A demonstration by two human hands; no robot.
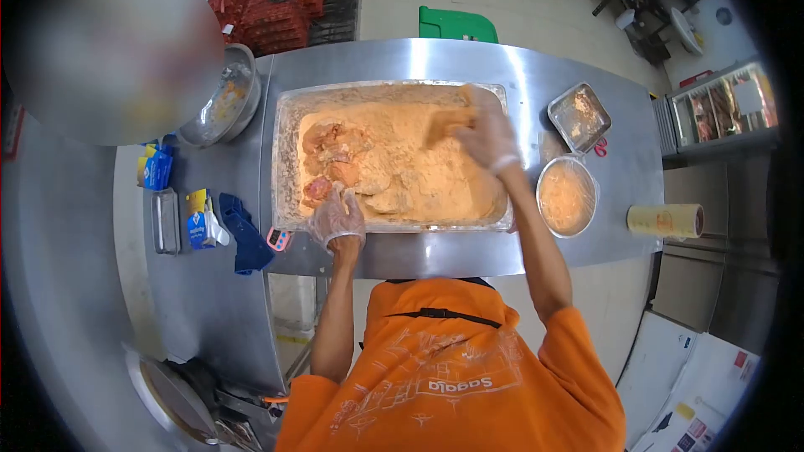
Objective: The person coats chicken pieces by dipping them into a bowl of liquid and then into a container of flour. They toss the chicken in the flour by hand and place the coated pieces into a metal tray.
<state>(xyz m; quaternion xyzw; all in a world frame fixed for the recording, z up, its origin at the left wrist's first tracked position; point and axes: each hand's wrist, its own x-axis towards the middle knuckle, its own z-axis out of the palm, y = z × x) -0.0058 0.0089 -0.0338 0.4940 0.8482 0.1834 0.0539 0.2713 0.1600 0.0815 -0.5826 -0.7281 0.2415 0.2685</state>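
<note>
Two gloved hands in the tray point(285, 151): left fingers point(335, 205) spread on floured pieces point(381, 192), right fingers point(469, 130) pinching flour point(440, 124)

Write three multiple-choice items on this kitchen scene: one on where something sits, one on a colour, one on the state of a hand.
1. Where is the round bowl covered with clear film?
A. On the counter, on the right-hand side of the big tray
B. Inside the big tray
C. On the floor

2. What colour is the shirt?
A. Blue
B. Orange
C. White

3. How is the left hand?
A. Bare and raised in the air
B. Gripping a knife
C. Gloved in clear plastic, fingers spread, down on the coated pieces at the near edge of the big tray

Answers:
1. A, the bowl stands on the steel counter beside the tray, below a small square pan.
2. B, the shirt is plainly orange.
3. C, a clear glove covers the hand, which lies on the orange-coated pieces; the right hand is gloved too.
</note>
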